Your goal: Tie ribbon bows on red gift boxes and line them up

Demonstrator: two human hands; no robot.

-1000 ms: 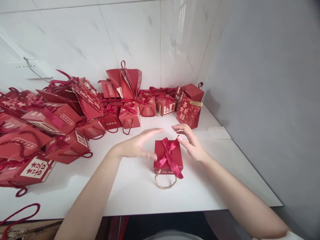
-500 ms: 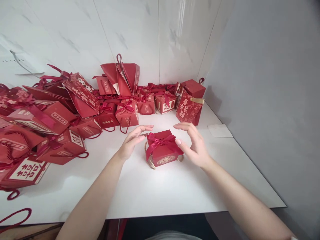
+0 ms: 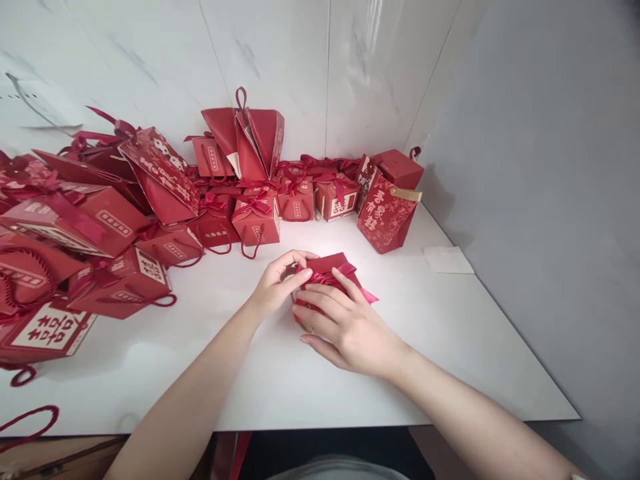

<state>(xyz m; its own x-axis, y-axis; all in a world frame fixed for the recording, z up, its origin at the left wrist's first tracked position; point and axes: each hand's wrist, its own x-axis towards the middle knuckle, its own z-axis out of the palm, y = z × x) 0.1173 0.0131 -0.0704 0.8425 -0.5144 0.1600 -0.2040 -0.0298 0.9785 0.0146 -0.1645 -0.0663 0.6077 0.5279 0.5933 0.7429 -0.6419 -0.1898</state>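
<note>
A small red gift box (image 3: 327, 263) with a pink-red ribbon bow stands on the white table (image 3: 240, 393). At its left side is my left hand (image 3: 283, 281), thumb and fingers closed on the ribbon and the box's left edge. My right hand (image 3: 345, 327) lies across the box's front, its fingers spread over the ribbon and hiding most of the front face. A ribbon end (image 3: 370, 296) sticks out at the box's right.
Many red gift boxes (image 3: 107, 220) are heaped at the left. A row of boxes (image 3: 256, 217) runs along the marble wall (image 3: 270, 53) to a flowered box (image 3: 387, 213). A white slip (image 3: 449, 260) lies near the right edge, beside a grey wall (image 3: 550, 187).
My left hand has moved in and closed at the box's left side. My right hand has swung from the right to the box's front and now covers it. The view has shifted slightly.
</note>
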